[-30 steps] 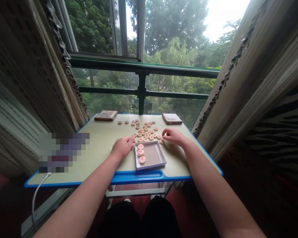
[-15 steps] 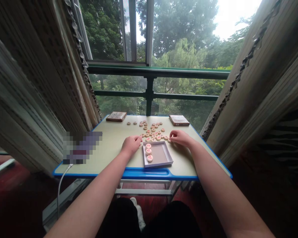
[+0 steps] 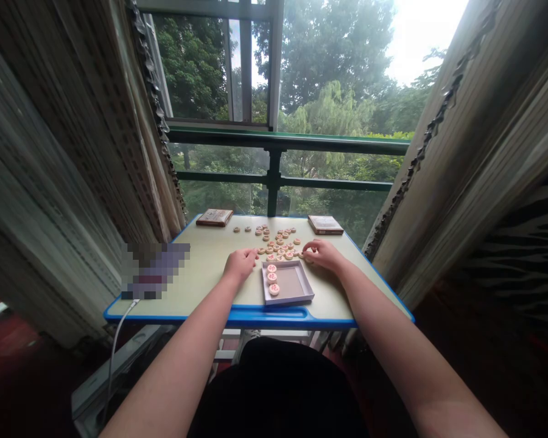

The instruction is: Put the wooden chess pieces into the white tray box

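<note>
Round wooden Chinese chess pieces [image 3: 281,241] with red or dark characters lie scattered over the middle of the table. In front of them sits a shallow open cardboard box [image 3: 296,286], with a column of 3 red-marked pieces [image 3: 272,278] along its left side. My left hand [image 3: 240,266] rests left of the box, fingers curled together beside the nearest pieces; what they hold, if anything, is hidden. At the box's far right corner, my right hand [image 3: 323,253] pinches a chess piece [image 3: 307,260] at the edge of the group, partly covered by the fingers.
Flat brown-edged boxes stand at the back left [image 3: 214,218] and back right [image 3: 325,225] of the blue-rimmed table [image 3: 201,274]. A blurred-out object [image 3: 158,274] with a white cable [image 3: 116,340] lies at the left. Curtains flank the window behind a green railing [image 3: 329,143].
The camera view has shifted slightly and a leg has moved below the table. My right hand stays near the same edge piece; the 3 pieces in the box have not moved.
</note>
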`<state>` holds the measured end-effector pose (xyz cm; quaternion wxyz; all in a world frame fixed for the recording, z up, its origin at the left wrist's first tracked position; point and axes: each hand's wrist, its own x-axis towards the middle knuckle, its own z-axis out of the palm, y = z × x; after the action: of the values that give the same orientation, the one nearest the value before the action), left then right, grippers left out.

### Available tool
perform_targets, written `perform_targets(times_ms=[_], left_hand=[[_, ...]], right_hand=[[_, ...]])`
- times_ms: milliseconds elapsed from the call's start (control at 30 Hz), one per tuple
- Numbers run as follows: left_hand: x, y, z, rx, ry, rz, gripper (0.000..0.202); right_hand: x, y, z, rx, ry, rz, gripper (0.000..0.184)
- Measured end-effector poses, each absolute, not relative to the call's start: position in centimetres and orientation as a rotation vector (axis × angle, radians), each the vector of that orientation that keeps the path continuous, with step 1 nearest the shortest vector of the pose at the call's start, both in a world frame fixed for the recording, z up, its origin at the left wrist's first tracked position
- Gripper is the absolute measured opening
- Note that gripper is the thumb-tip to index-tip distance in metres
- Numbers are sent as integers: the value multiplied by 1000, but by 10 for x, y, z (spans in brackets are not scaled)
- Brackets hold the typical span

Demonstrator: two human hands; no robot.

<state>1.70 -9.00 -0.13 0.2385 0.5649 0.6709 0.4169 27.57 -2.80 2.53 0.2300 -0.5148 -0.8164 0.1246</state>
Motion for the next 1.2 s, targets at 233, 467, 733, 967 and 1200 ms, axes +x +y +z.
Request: perform_targets(times_ms=[233, 467, 733, 967, 1200], left_hand=[[17, -86, -4, 1591, 1833, 1106, 34], [20, -89, -1, 1632, 1874, 1073, 34], [19, -94, -1, 1601, 1892, 1090, 31], [19, -92, 0, 1644, 1976, 1078, 29], [21, -87, 2, 1624, 2098, 1073, 25]], right_hand=[[254, -20, 18, -1135, -2271, 300, 34], [263, -18, 22, -1270, -2293, 332, 34], [277, -4, 12, -1369, -2112, 241, 35], [283, -1, 11, -1422, -2070, 237, 32], [287, 3, 8, -1477, -1988, 276, 29]])
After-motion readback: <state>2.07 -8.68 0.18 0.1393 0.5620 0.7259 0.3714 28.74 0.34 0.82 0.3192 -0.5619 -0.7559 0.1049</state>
